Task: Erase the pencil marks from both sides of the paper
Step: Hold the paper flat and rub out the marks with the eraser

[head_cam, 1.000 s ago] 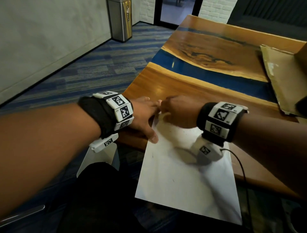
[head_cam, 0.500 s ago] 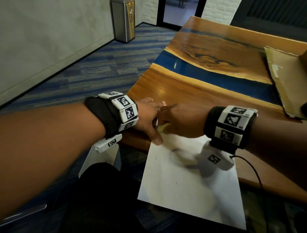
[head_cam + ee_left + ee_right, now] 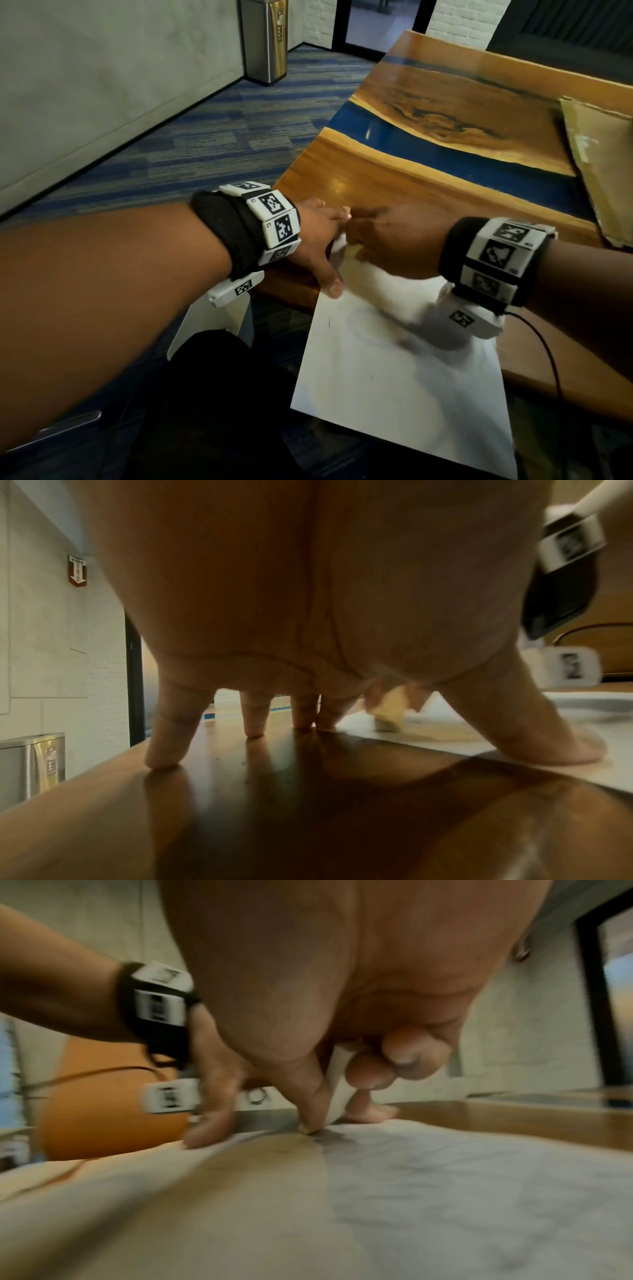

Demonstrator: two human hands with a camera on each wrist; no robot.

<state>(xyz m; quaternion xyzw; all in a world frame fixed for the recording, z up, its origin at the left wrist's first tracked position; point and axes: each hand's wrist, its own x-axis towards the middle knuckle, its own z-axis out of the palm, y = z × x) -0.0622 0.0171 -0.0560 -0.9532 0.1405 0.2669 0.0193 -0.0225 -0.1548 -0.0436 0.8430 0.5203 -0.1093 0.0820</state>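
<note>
A white sheet of paper (image 3: 394, 377) lies on the wooden table (image 3: 394, 178) and overhangs its near edge; faint pencil marks show on it. My left hand (image 3: 322, 236) is spread flat, thumb (image 3: 561, 739) on the sheet's left edge, the other fingers (image 3: 164, 739) on the wood. My right hand (image 3: 394, 240) pinches a pale eraser (image 3: 337, 1080) between thumb and fingers and presses it on the paper's far left corner, beside the left hand. In the left wrist view the eraser (image 3: 390, 710) looks yellowish and blurred.
A flattened cardboard box (image 3: 603, 164) lies on the table at the far right. A cable (image 3: 544, 353) runs from my right wrist over the near table edge. A steel bin (image 3: 263, 37) stands on the carpet by the wall.
The right hand has rubbed the eraser in short strokes at the paper's far left corner. The left hand has stayed pressed at the sheet's left edge.
</note>
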